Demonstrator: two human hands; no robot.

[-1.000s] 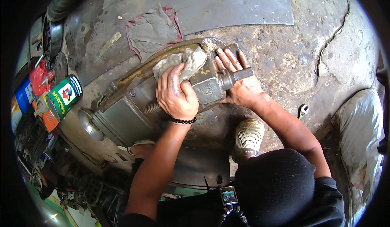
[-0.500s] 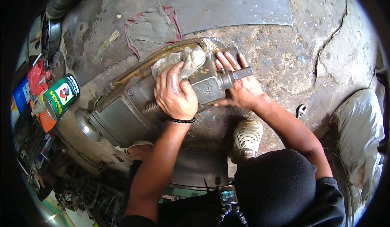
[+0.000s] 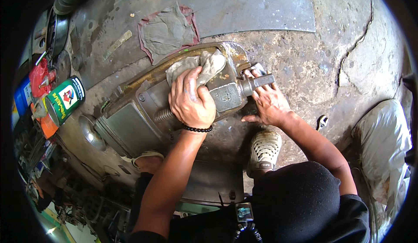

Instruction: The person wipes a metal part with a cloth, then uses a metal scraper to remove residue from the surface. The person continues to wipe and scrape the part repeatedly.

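Observation:
A heavy metal bench vise (image 3: 122, 127) with worn brownish edges lies on the floor in front of me. My left hand (image 3: 191, 101) is closed on a crumpled grey rag (image 3: 214, 64) and rests on the vise body, above its threaded screw (image 3: 163, 114). At the vise's right end is my right hand (image 3: 271, 104), its fingers passing behind the protruding square-ended shaft (image 3: 260, 81). Under those fingertips shows a small grey piece (image 3: 260, 68), cloth or sheet, that I cannot make out; the thumb stands apart, lower down.
Beyond the vise, a grey cloth with red edging (image 3: 167, 32) lies by a metal sheet (image 3: 257, 3). A green can (image 3: 65, 100) and a red bag (image 3: 38, 80) stand at left. An adjustable wrench (image 3: 322, 122) lies at right, near a white cloth-like cover (image 3: 385, 138).
My right hand has slid right and toward me, away from the vise's end face, and the small grey piece has moved with it. The left hand stays on the rag.

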